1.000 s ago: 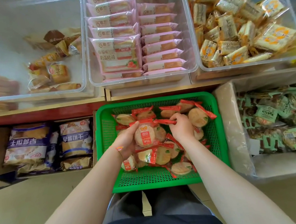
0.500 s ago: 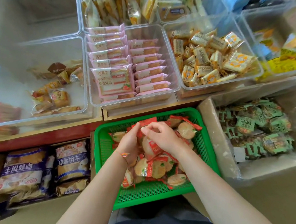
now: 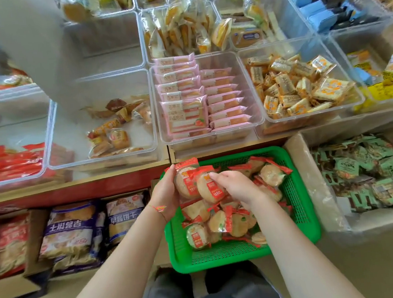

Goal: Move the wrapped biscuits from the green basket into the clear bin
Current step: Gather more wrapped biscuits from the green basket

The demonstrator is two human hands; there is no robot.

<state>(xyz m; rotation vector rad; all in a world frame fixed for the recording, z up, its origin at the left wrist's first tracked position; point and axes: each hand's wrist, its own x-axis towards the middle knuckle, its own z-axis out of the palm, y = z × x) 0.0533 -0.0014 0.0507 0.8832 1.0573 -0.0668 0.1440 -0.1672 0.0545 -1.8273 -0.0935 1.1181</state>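
1. Two wrapped biscuits are up in your hands, but your right hand [image 3: 237, 188] covers the lower edge of the front biscuit [image 3: 210, 187], and the back biscuit [image 3: 186, 181] is half hidden behind it.
2. Your left hand [image 3: 165, 198] is cupped with the fingers spread along the left side of the back biscuit, holding both packets against the palm; a thin bracelet [image 3: 159, 208] crosses that wrist.
3. Your right hand pinches the front biscuit, the fingertip on its face.
4. The rest of the biscuits lie piled below and right of your hands in the green basket [image 3: 302, 200].
5. The clear bin [image 3: 52, 149], nearly bare, sits up and left of your left hand on the counter [image 3: 73, 186].
6. The far bins' printing is too blurred to read.
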